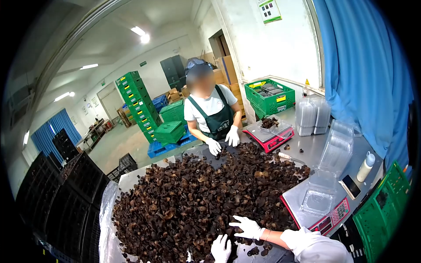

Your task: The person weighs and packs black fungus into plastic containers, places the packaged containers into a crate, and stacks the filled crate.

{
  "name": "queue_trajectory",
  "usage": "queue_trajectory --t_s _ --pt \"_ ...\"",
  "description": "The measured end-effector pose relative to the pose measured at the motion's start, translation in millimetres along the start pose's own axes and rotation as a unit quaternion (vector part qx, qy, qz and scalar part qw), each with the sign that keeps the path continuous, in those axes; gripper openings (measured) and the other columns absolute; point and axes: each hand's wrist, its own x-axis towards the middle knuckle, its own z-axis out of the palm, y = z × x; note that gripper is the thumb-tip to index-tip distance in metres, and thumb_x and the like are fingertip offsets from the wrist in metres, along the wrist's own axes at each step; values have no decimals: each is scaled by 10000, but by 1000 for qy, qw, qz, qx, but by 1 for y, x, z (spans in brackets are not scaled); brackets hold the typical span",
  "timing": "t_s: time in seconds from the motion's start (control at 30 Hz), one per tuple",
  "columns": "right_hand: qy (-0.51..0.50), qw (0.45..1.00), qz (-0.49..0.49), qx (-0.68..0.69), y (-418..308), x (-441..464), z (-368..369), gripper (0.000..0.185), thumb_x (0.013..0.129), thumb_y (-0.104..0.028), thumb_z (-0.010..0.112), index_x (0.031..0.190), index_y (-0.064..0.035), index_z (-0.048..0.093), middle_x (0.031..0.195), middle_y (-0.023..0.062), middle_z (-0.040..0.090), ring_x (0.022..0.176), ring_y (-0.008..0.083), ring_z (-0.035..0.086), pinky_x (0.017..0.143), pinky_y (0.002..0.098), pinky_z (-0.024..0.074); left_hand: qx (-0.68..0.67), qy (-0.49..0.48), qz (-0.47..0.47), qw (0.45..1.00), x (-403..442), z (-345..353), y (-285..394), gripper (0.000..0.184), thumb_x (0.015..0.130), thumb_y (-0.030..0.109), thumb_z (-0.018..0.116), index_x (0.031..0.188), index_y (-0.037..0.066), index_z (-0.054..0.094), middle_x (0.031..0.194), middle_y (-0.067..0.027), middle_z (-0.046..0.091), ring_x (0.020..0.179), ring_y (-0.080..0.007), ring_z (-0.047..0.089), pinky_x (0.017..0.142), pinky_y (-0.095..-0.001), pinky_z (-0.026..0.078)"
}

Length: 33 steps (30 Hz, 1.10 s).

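Note:
A wide heap of dark brown wood ear mushrooms (188,197) covers most of the metal table. At the near edge of the heap, my left hand (221,249) in a white glove has its fingers raised and apart, touching or just over the mushrooms. My right hand (247,228), also gloved, reaches in from the right with spread fingers over the heap. Neither hand shows anything held. Right of my hands, an open clear plastic box (316,200) sits on a red digital scale (325,224).
Across the table a co-worker (212,109) has gloved hands at the heap's far edge. Another red scale (269,136) bears a mushroom-filled box. Stacked clear boxes (335,147), a phone (350,186), a bottle (365,166) and green crates (381,215) stand at right; black crates (57,201) at left.

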Motion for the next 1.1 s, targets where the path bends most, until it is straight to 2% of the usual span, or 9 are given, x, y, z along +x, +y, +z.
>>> queue_trajectory --t_s 0.23,0.3,0.4,0.53,0.57,0.67,0.87,1.0,1.1 --pt "-32 998 -18 -48 -10 -38 9 574 814 -424 631 1345 -267 479 1403 128 405 1149 343 501 925 429 479 -31 -74 17 997 -23 -3 15 295 777 212 696 1052 106 675 1098 -118 639 917 -291 619 783 -377 511" --pt "-38 997 -21 -57 -14 -53 14 572 814 -410 633 1345 -267 477 1402 128 405 1148 338 503 918 429 483 -34 -79 76 993 -30 -3 22 306 785 238 684 1062 107 672 1099 -106 637 832 -273 624 696 -375 510" --pt "-43 998 8 -47 -25 -70 8 561 803 -356 641 1331 -230 499 1396 151 414 1177 348 485 946 445 458 -55 -105 77 990 -39 -9 34 295 793 240 674 1056 107 672 1092 -107 636 819 -279 623 685 -382 510" --pt "8 996 -58 -75 -25 -96 14 540 775 -293 663 1290 -188 539 1361 184 453 1225 373 455 979 462 425 -67 -129 127 981 -46 -24 52 255 795 193 624 998 45 667 1068 -129 641 790 -282 617 671 -403 499" --pt "-13 995 -52 -81 -33 -104 7 545 755 -277 671 1275 -181 540 1379 162 443 1260 355 426 936 503 439 -72 -216 101 969 -45 -27 55 238 799 190 618 980 45 667 1052 -130 646 779 -277 614 663 -391 490" --pt "-39 991 -72 -107 -46 -135 8 577 710 -272 707 1262 -205 553 1385 117 448 1326 340 353 1074 525 267 -100 -160 132 973 -66 -41 68 239 793 169 624 985 31 661 1033 -125 648 808 -274 612 696 -383 485" --pt "-142 967 -116 -175 -62 -185 -4 632 678 -253 715 1285 -240 539 1419 86 412 1365 327 306 1099 609 171 -121 -231 134 956 -118 -53 69 279 775 149 641 1034 46 654 1082 -107 637 984 -270 602 818 -378 485" --pt "-140 980 -121 -79 -58 -201 -23 577 671 -187 638 1244 -197 571 1420 110 416 1344 336 345 1088 504 283 -152 -199 118 961 -125 -72 63 240 744 119 674 966 30 669 998 -125 652 928 -300 632 772 -385 526" --pt "-64 993 -87 -37 -51 -208 -31 507 667 -96 617 1169 -158 625 1357 141 484 1257 370 451 977 425 427 -148 -181 84 969 -131 -82 65 242 732 105 684 962 30 672 1003 -131 647 951 -315 625 795 -395 522"
